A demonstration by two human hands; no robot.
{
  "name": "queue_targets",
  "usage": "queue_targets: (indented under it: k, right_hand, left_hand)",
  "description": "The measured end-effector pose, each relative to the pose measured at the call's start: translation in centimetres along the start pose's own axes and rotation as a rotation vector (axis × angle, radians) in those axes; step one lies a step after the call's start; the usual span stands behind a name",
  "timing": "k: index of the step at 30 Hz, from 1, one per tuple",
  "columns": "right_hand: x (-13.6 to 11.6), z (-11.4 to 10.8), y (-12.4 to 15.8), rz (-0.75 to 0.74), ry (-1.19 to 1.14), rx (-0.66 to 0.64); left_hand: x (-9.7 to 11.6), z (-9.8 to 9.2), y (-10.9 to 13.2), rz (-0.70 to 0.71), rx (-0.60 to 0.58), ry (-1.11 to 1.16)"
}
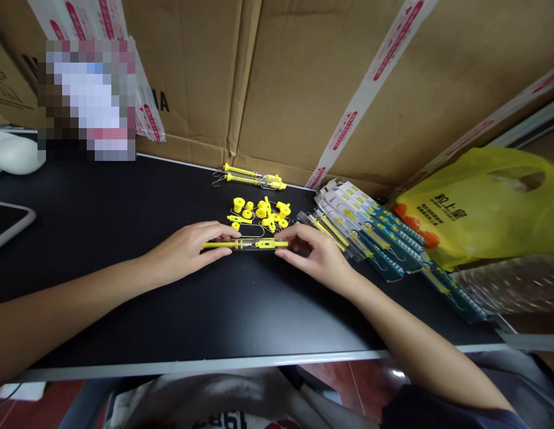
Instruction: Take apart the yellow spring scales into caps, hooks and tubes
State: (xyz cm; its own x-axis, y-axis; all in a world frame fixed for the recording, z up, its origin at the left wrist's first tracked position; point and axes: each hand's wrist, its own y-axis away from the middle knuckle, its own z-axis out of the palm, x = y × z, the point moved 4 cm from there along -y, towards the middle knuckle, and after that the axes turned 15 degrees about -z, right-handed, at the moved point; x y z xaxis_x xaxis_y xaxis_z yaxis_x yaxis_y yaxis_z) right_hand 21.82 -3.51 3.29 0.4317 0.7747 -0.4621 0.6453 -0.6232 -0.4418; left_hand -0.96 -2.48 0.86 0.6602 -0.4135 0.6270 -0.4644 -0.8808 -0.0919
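My left hand (187, 249) and my right hand (315, 253) pinch the two ends of a long yellow rod-shaped tool with a metal spring in its middle (245, 244), held level just above the black table (125, 214). Just behind it lies a pile of small yellow plastic parts (261, 213) with a wire hook. Two more assembled yellow tools (252, 177) lie farther back by the cardboard.
Packaged tools in clear and teal sleeves (370, 235) fan out to the right. A yellow plastic bag (482, 208) and a clear bag (513, 286) sit at the far right. Cardboard boxes (304, 77) wall the back. A tablet edge (9, 220) is at left.
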Motion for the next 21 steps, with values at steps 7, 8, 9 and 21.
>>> queue_targets:
  k: [7, 8, 9, 21]
  right_hand:
    - [0.9, -1.4, -0.1, 0.096, -0.187, 0.162]
    - [0.9, -1.5, -0.1, 0.103, -0.22, 0.187]
    - [1.0, -1.5, -0.1, 0.111, -0.255, 0.209]
    - [1.0, -1.2, -0.2, 0.216, -0.476, 0.272]
  left_hand:
    - [0.1, 0.0, 0.0, 0.008, 0.014, -0.066]
    - [0.1, 0.0, 0.0, 0.007, 0.012, -0.069]
    - [0.2, 0.0, 0.0, 0.005, 0.01, -0.069]
    - [-0.1, 0.2, 0.2, -0.03, 0.01, -0.033]
